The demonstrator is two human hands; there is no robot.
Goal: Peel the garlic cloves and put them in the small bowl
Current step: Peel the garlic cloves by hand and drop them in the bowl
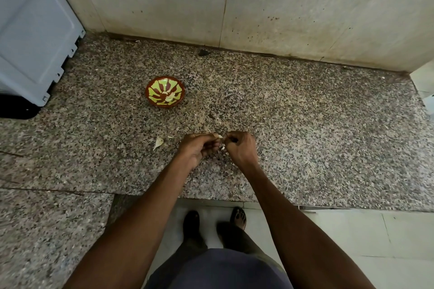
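Small bowl (pixel 165 92): round, red-brown with yellow-green petal pattern, upright on the speckled table (pixel 305 136), well apart from the fingers (pixel 217 145), up and to their left, with a few pale peeled cloves (pixel 170 97) lying inside near the middle. One pale garlic clove (pixel 220 136) is pinched between the fingers of both hands, its tip poking out at the top, a white bit showing lower between them. A loose off-white piece of garlic or skin (pixel 158 142) lies flat on the table near the fingers, to their left, with small skin flakes (pixel 170 136) just beside it.
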